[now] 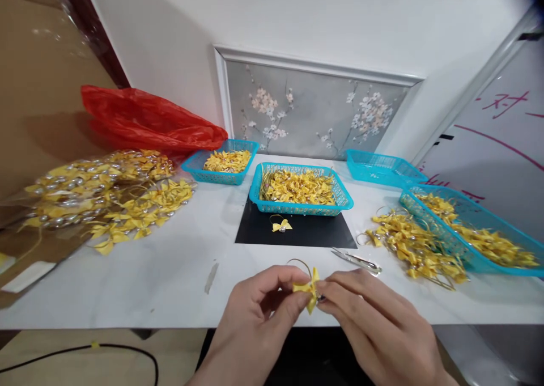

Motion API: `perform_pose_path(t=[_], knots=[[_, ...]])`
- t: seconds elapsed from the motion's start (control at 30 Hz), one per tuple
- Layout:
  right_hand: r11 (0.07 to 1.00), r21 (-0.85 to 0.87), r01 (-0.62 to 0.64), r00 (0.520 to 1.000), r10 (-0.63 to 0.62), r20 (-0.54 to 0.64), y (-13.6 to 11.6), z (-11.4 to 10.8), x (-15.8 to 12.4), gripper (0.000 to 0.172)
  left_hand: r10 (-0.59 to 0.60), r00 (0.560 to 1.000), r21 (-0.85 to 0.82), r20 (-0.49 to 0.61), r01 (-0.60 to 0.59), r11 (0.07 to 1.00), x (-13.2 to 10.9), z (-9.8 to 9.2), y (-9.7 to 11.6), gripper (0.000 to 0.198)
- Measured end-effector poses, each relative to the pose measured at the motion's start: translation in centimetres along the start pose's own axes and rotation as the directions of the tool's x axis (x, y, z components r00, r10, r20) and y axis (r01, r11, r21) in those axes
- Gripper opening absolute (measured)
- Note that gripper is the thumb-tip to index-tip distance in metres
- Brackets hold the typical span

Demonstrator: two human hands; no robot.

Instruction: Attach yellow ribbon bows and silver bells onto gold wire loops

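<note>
Just over the table's front edge, a yellow ribbon bow point(313, 295) with a thin loop of cord is held between both hands. My left hand point(266, 312) pinches its left side between thumb and fingertips. On the other side, the fingertips of my right hand point(378, 323) close on the bow, where a small shiny bead shows. Another yellow bow point(281, 226) with a bead and loop lies on a black mat point(293, 236). Metal snips point(357, 260) rest on the white table beyond my right hand.
A blue basket point(302, 207) full of yellow bows stands behind the mat. More blue baskets point(219, 176) sit left and right. Loose bows point(416, 244) are heaped at right, bagged ones point(85, 187) at left, near a red plastic bag point(144, 117). A framed flower picture point(314, 108) stands behind.
</note>
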State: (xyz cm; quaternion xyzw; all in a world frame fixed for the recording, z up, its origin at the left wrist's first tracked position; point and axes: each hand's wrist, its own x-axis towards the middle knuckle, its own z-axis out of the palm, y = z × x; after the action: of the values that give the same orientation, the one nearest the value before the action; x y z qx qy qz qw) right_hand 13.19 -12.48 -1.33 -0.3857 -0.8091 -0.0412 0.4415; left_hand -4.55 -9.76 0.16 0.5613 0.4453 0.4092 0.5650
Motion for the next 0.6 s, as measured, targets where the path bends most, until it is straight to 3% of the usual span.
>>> perform_pose_path(t=[0.3,0.37,0.47,0.6], knots=[[0.992,0.082,-0.093,0.992,0.1,-0.078,-1.0,0.4,0.2,0.02,0.22,0.973,0.354,0.062,-0.228,0.907,-0.4,-0.6,-0.5,0.011],[0.993,0.076,-0.088,0.984,0.099,-0.146,-1.4,1.0,0.0,0.023,0.178,0.982,0.298,0.056,-0.186,0.936,-0.4,-0.6,-0.2,0.011],[0.997,0.041,-0.058,0.962,0.067,-0.264,-2.0,1.8,-0.3,0.032,0.041,0.997,0.085,0.065,-0.046,0.995,-0.3,-0.6,0.3,0.01],[0.998,0.061,0.008,0.974,0.007,-0.228,-1.7,1.7,-0.4,0.031,-0.021,0.987,-0.006,0.159,0.022,1.0,0.0,-1.1,0.5,0.013]])
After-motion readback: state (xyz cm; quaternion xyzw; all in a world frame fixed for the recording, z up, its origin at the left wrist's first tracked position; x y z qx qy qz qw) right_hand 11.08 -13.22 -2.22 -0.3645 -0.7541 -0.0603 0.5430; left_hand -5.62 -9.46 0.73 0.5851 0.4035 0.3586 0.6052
